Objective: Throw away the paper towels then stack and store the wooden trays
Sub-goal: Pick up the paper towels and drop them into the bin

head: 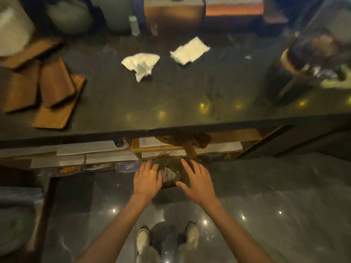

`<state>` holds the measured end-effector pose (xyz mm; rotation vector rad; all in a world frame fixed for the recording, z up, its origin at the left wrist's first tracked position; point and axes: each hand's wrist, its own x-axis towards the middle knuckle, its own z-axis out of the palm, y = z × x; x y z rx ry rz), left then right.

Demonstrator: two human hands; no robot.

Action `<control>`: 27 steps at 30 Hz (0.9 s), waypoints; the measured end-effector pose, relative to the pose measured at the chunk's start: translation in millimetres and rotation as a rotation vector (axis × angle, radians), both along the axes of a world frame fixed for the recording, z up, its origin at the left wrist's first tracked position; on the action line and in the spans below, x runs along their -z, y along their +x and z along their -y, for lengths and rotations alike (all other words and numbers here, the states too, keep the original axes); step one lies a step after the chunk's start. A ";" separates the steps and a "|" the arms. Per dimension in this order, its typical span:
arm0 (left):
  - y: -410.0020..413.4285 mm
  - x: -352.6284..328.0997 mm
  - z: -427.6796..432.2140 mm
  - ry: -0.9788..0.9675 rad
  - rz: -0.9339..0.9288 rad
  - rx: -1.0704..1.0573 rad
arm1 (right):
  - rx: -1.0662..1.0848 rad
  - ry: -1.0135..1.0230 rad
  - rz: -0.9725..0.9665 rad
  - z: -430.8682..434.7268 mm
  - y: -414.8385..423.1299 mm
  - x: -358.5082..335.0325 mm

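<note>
Two white paper towels lie on the dark counter: a crumpled one (141, 63) and a flatter folded one (190, 50) to its right. Several wooden trays (55, 86) lie overlapping in a loose pile at the counter's left. Below the counter edge, my left hand (147, 179) and my right hand (195, 180) reach down on either side of a small bin lined with a bag (171, 168), which has a pale scrap inside. Both hands have spread fingers at the bin's rim. Whether they grip the rim or bag is unclear.
A roll of paper (13, 29) stands at the back left, bottles and a wooden box (171, 14) at the back, a dark pot with utensils (311, 59) at right. Shelves with boxes (91, 158) run under the counter. My shoes (167, 238) stand on glossy floor.
</note>
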<state>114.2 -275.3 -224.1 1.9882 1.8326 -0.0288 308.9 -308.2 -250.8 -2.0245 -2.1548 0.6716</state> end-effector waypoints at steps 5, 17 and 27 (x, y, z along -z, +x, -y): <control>10.7 -93.4 14.4 0.119 0.019 0.008 | -0.047 0.061 0.010 11.0 30.3 -92.8; -30.9 -193.6 -73.9 0.417 0.012 -0.148 | -0.096 0.313 0.022 -102.6 23.7 -238.1; -89.9 -171.0 -201.8 0.307 0.108 -0.053 | -0.025 0.097 0.088 -218.1 -10.8 -227.2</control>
